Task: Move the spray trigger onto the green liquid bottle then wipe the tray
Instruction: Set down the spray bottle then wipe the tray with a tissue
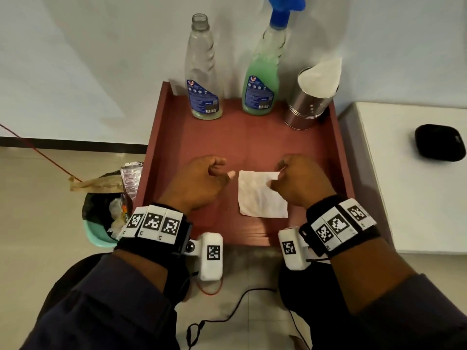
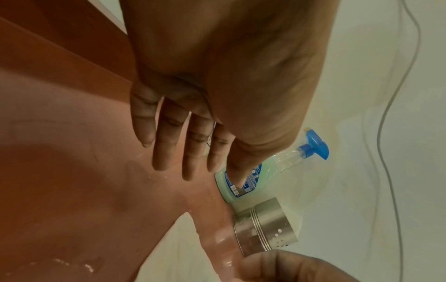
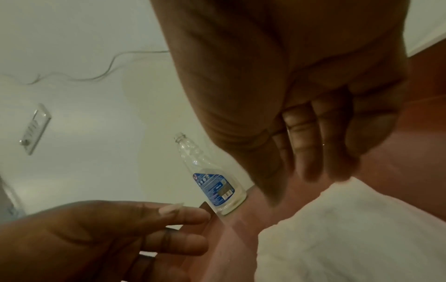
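The left hand [image 1: 202,183] hovered over the reddish-brown rimmed wooden tray [image 1: 161,137] with fingers loosely spread, holding nothing. Just beside it, the right hand [image 1: 300,183] pinched the far corner of a square white paper tissue [image 1: 260,200] lying flat on the tray. At the tray's far edge stood the clear plastic bottle of green liquid [image 1: 261,82], the blue spray trigger [image 1: 283,11] on its neck, between an uncapped, nearly empty clear bottle [image 1: 202,72] and a steel tissue canister [image 1: 307,104].

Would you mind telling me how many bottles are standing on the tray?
2: the uncapped bottle at the tray's far left, and the green liquid bottle with the spray trigger beside it, centre-back.
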`<state>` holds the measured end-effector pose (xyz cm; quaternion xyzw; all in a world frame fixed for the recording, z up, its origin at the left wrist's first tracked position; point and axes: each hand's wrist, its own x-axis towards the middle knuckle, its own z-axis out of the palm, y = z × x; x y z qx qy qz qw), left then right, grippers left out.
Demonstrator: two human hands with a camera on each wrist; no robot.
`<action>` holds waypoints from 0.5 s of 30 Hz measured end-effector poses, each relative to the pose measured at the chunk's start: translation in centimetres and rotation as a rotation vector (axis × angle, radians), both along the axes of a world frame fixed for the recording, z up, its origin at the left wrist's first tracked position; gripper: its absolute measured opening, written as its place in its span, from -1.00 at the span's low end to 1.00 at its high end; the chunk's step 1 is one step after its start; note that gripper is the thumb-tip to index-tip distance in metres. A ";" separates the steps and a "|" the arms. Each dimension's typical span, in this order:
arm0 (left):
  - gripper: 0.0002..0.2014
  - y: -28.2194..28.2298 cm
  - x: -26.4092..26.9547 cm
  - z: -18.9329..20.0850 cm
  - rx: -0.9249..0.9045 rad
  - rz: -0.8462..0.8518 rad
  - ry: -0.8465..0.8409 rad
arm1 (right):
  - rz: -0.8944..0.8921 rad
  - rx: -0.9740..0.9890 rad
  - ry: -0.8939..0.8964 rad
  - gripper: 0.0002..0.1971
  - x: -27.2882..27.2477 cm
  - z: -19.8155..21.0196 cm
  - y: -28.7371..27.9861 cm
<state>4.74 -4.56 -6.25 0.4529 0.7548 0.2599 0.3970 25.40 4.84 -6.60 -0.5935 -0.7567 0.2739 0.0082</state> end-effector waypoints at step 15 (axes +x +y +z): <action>-0.63 0.6 -0.6 -0.7 -0.001 0.022 0.107 | 0.513 -0.129 -0.273 -0.51 -6.9 -0.9 -1.4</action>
